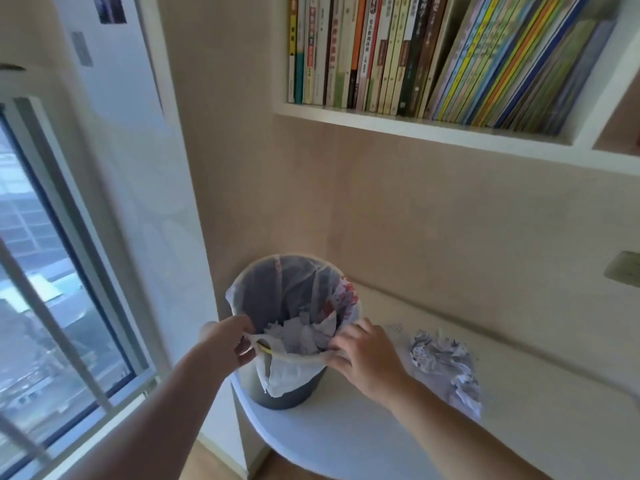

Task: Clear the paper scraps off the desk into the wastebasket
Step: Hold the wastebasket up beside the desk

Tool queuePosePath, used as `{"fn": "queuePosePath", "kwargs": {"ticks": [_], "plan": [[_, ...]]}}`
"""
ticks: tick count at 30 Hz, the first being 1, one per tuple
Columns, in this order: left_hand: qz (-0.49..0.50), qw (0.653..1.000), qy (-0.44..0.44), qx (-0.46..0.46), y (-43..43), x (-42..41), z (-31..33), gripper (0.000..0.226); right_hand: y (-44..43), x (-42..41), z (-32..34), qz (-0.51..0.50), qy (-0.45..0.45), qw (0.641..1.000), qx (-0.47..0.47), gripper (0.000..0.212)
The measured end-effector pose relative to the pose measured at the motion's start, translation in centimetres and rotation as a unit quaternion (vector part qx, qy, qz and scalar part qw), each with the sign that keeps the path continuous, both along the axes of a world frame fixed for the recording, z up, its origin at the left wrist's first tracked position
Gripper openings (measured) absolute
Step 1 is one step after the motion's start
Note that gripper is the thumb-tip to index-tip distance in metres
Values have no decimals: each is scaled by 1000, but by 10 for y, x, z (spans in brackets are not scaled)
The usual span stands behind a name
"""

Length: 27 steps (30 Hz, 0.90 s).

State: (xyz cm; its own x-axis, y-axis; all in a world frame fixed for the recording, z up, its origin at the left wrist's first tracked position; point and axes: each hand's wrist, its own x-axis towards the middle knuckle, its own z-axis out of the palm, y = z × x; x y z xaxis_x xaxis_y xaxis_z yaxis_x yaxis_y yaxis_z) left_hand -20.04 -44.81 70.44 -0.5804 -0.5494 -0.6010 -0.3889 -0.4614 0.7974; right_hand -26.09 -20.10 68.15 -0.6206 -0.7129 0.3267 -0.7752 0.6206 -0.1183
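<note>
A: Nearest to the camera is my left forearm; it goes up to my left hand point(230, 342), which pinches the handle of the plastic liner point(287, 370) at about 9 o'clock on the rim of the wastebasket point(277, 396). Is this grip correct?

B: Yes, I think so. And your right hand point(363, 355)?

A: It lies on the rim at about 3 o'clock, fingers bent over the liner edge. I cannot tell if it grips the liner or only presses on it. I see no paper in this hand.

B: Where are the scraps?

A: Some white scraps point(301, 336) are already inside the wastebasket, which stands on the desk point(346, 441) itself, at the left end. 1 pile of crumpled paper point(445, 365) lies on the desk, near my right hand at about 3 o'clock from the basket, not touching it.

B: Then keep the left hand holding the liner open and tight, so the mouth does not fold in. Take the pile with the right hand only, close the fingers around all of it, and release it low over the opening so small pieces do not fall outside.
</note>
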Motion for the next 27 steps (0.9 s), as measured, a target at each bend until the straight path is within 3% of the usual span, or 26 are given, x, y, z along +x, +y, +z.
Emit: {"fn": "queuePosePath", "kwargs": {"ticks": [2,5,16,19,23,25,27], "plan": [[-8,999,-5,-37,1,25,9,14,1,20,-4,43,68,997,5,19],[-19,996,-22,-89,1,64,25,13,-3,53,-9,95,85,992,-19,18],[22,987,-89,-136,-16,225,34,10,-31,190,-30,210,-30,973,-90,14],[38,988,-97,-116,-16,252,11,12,-31,212,-47,221,-39,973,-53,10],[26,989,-119,-86,-17,275,-36,14,-22,230,-65,212,-151,964,47,34],[12,989,-127,-75,-13,280,-62,15,-10,230,-70,176,-225,957,46,47],[6,988,-133,-77,-6,283,-86,12,5,222,-73,117,-283,952,22,48]]}}
